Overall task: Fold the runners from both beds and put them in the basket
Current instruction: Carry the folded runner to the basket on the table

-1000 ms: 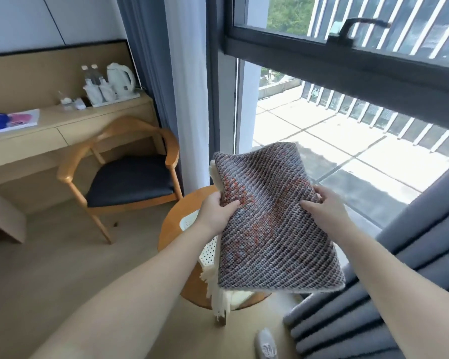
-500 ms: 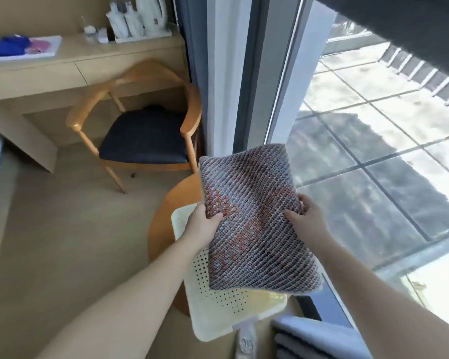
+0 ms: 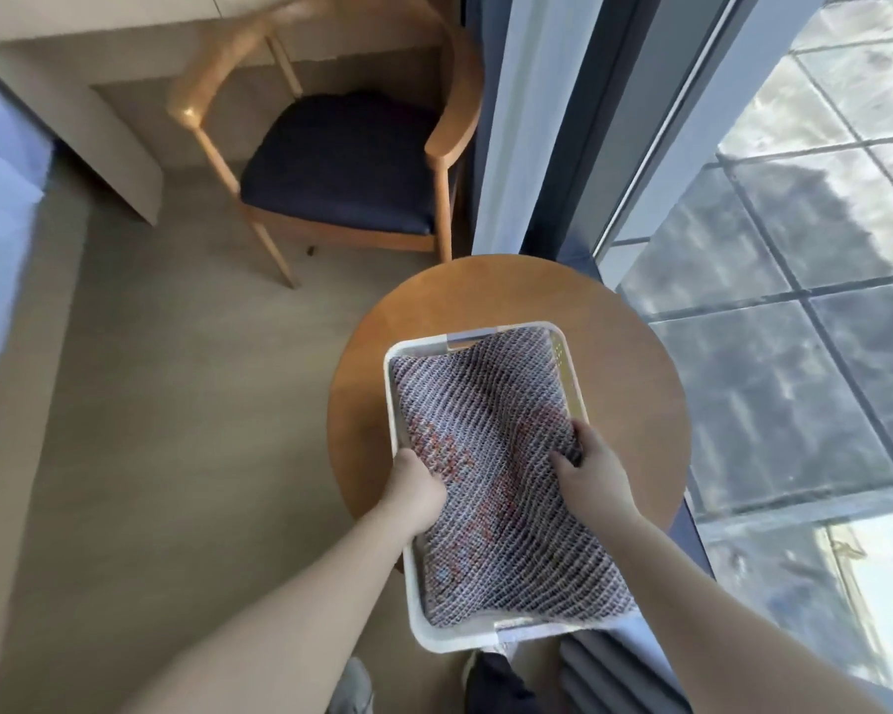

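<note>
Lengthwise in the basket lies the runner, left hand and right hand gripping it.

Your worktop: round, wooden, centre-right of frame, close beside window glass. Directly on it you have one white basket, long axis running away from you, near end passing worktop's lower edge in frame. Beige floor at left carries wooden chair, upper centre.
</note>
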A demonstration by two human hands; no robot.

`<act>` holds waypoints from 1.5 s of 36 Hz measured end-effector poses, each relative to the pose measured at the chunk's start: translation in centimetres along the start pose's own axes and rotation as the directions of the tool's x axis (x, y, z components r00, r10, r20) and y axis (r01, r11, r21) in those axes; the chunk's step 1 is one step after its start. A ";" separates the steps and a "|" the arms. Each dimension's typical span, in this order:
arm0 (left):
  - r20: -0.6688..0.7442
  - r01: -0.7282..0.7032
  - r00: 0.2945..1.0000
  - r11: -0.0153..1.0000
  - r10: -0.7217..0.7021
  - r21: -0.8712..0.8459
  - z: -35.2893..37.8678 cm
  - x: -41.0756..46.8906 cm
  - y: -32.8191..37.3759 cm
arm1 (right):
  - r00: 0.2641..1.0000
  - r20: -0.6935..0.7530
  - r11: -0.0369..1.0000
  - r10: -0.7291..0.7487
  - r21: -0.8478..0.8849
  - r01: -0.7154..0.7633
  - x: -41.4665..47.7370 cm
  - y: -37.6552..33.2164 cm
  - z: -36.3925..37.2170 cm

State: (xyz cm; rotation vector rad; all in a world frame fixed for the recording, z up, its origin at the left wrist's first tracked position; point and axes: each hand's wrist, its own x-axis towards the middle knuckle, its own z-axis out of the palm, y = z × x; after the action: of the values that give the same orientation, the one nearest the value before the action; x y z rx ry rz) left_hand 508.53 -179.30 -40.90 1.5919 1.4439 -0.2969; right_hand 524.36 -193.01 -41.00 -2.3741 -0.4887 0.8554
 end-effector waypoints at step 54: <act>-0.076 -0.332 0.901 0.792 0.427 0.513 8.1 2.1 -3.9 | 0.890 0.386 0.599 -0.245 -0.661 0.451 -0.4 5.5 5.7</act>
State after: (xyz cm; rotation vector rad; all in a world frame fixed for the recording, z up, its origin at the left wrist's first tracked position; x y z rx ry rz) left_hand 508.91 -184.55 -48.48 2.3437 1.1932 -0.2919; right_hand 521.05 -195.28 -47.80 -2.6957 -1.6438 0.8795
